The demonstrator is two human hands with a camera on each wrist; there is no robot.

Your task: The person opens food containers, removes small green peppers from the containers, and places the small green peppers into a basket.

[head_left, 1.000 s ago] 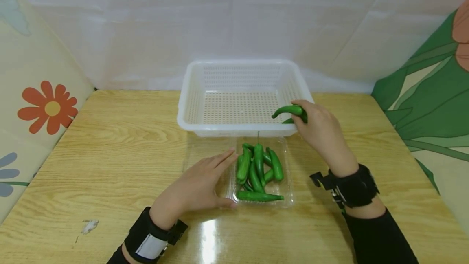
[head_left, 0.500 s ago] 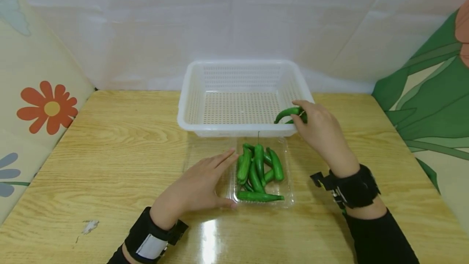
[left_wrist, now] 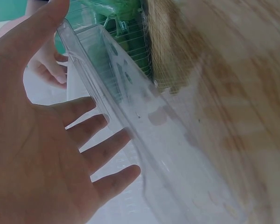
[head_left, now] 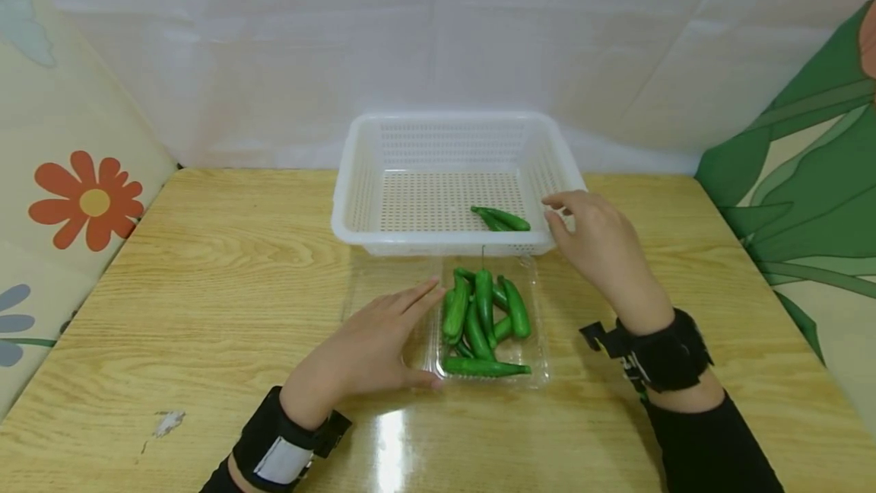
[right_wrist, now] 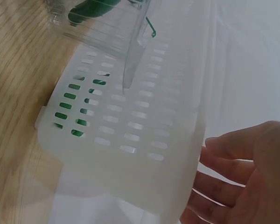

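Green chili peppers [head_left: 484,306] lie piled in a clear plastic clamshell box [head_left: 537,364] in front of the white basket [head_left: 452,238]. My left hand [head_left: 372,345] rests at the box's left side, fingers spread and mostly straight. In the left wrist view its fingertips [left_wrist: 126,135] touch the clear plastic edge. Over the basket's right front corner, my right hand [head_left: 591,242] holds nothing, thumb and fingers apart. A few peppers [head_left: 506,219] lie on the basket floor near its front wall. Green shows through the basket's slots in the right wrist view.
The box's open lid [head_left: 356,280] lies flat to the left, partly behind my left hand. A white cloth [head_left: 274,59] hangs behind the basket. Painted panels [head_left: 68,135] stand at both sides of the wooden table [head_left: 226,249].
The peppers in my right hand have dropped into the basket, and its fingers have loosened over the rim. My left hand and the box have stayed put.
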